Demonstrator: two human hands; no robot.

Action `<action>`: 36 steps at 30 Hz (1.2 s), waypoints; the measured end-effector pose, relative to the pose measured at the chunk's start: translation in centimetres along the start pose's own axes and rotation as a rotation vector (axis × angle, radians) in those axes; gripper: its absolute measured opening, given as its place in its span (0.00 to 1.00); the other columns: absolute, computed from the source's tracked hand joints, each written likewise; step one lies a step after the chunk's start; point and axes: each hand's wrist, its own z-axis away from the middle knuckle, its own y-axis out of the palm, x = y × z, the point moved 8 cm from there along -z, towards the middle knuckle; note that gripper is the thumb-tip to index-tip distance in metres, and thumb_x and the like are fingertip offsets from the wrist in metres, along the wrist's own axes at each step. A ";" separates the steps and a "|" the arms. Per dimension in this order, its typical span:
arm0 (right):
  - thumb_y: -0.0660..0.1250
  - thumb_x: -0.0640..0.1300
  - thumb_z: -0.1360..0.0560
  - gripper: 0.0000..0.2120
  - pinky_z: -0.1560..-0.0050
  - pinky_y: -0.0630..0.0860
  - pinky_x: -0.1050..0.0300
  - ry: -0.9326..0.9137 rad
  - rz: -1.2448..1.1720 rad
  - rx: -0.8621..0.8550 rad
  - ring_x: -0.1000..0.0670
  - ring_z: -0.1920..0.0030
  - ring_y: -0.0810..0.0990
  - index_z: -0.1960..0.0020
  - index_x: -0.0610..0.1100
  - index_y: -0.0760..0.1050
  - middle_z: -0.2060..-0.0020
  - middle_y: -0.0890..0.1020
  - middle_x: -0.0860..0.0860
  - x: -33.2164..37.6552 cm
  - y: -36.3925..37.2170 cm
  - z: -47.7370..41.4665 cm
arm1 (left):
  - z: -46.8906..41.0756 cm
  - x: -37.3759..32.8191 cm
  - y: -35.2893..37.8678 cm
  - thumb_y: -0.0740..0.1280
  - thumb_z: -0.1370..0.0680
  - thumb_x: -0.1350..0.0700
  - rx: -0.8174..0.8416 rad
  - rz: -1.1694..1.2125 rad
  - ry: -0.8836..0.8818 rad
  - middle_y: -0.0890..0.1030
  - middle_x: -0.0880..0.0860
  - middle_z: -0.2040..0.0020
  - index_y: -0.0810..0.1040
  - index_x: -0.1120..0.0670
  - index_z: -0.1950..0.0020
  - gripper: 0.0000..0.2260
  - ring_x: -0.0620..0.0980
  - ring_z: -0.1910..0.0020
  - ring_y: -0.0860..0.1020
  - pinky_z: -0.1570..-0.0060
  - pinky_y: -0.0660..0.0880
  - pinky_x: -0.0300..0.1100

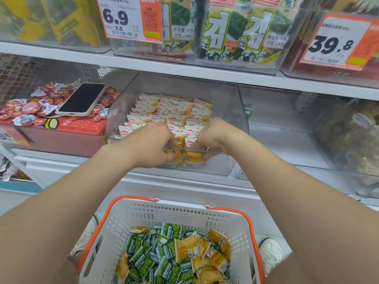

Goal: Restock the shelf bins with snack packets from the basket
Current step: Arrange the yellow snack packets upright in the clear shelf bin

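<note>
Left hand [152, 144] and right hand [214, 136] are seen reached over the front lip of the clear bin [235, 111], knuckles up, close together but not touching. Both sets of fingers are curled tight. The front row of yellow packets [164, 111] is gripped between the two hands, left from one side, right from the other. The packets' lower halves are seen through the bin's clear front wall just under the fingers. Exact finger placement behind the wall cannot be told.

More rows of the same packets are stacked upright beyond the hands, filling the left and middle of the bin.

The basket [184, 208], white with orange handles, is set below both forearms, nearer the body. Loose packets [174, 253], green and yellow mixed, are piled inside it.

A phone [82, 99] is laid face up on red packets [30, 108], beyond and to the left of the left hand. A second clear bin [287, 130] is placed just right of the right hand. Seaweed packs [235, 31] and a price tag [123, 17] are seen on the shelf above the hands.
</note>
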 end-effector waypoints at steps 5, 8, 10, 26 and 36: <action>0.75 0.37 0.26 0.16 0.57 0.85 0.48 0.002 0.041 0.035 0.41 0.64 0.88 0.40 0.37 0.76 0.49 0.84 0.39 0.2 0.7 0.6 | 0.0 -0.2 -0.1 0.70 0.25 0.46 -0.045 0.007 0.030 0.77 0.51 0.47 0.82 0.50 0.44 0.13 0.55 0.46 0.78 0.45 0.77 0.52; 0.80 0.40 0.28 0.25 0.51 0.86 0.45 0.020 0.003 0.097 0.42 0.59 0.88 0.36 0.37 0.74 0.41 0.82 0.42 0.3 1.0 1.0 | -0.1 -0.7 -0.2 0.73 0.26 0.51 -0.074 0.059 0.078 0.73 0.49 0.41 0.74 0.48 0.39 0.17 0.54 0.41 0.75 0.41 0.74 0.54; 0.80 0.46 0.27 0.35 0.48 0.85 0.45 0.048 0.006 0.136 0.41 0.53 0.88 0.26 0.38 0.68 0.27 0.73 0.43 0.4 0.6 1.2 | -0.2 -0.8 0.1 0.73 0.25 0.49 -0.066 0.071 0.089 0.72 0.51 0.30 0.68 0.49 0.29 0.27 0.55 0.32 0.72 0.35 0.72 0.55; 0.67 0.29 0.26 0.25 0.46 0.84 0.43 0.091 -0.125 0.202 0.33 0.52 0.87 0.30 0.36 0.68 0.29 0.73 0.38 0.4 2.1 1.1 | 0.0 -1.7 1.3 0.67 0.18 0.44 0.066 -0.020 0.018 0.61 0.51 0.19 0.57 0.48 0.21 0.30 0.57 0.23 0.63 0.28 0.65 0.60; 0.75 0.45 0.24 0.30 0.49 0.85 0.40 0.072 -0.057 0.114 0.35 0.58 0.88 0.28 0.38 0.66 0.34 0.76 0.38 0.0 0.8 1.3 | 0.7 -2.0 0.4 0.72 0.22 0.50 -0.031 0.056 0.064 0.69 0.51 0.26 0.62 0.48 0.27 0.28 0.56 0.30 0.69 0.34 0.71 0.59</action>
